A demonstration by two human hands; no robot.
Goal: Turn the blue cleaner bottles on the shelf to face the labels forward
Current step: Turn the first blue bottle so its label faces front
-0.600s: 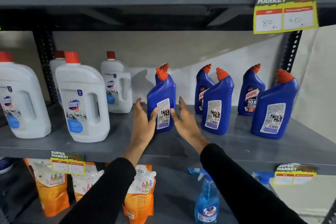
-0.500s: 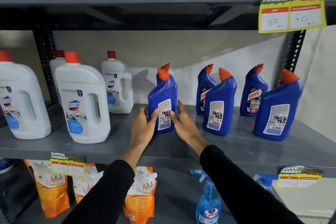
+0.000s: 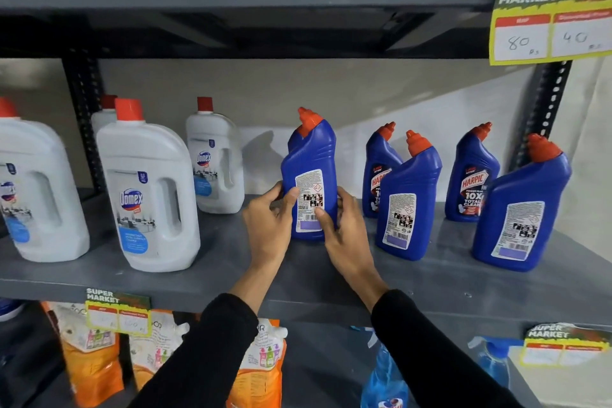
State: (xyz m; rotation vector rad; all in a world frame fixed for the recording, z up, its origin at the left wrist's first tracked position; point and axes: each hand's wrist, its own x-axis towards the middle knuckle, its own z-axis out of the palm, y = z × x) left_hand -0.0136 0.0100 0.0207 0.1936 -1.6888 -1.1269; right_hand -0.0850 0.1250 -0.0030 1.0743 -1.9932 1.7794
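Note:
Several blue cleaner bottles with orange-red caps stand on the grey shelf. My left hand and my right hand both grip the leftmost blue bottle, whose white back label with barcode faces me. Two more front bottles also show back labels. Two bottles behind them show the Harpic front label. One more bottle seen earlier behind the held one is hidden now.
White Domex jugs fill the shelf's left part. A price tag hangs from the shelf above. Below are orange refill pouches and blue spray bottles.
Both hands have closed around the leftmost blue bottle. It now stands more upright, with its back label turned more squarely toward me. The bottle behind it has gone out of sight.

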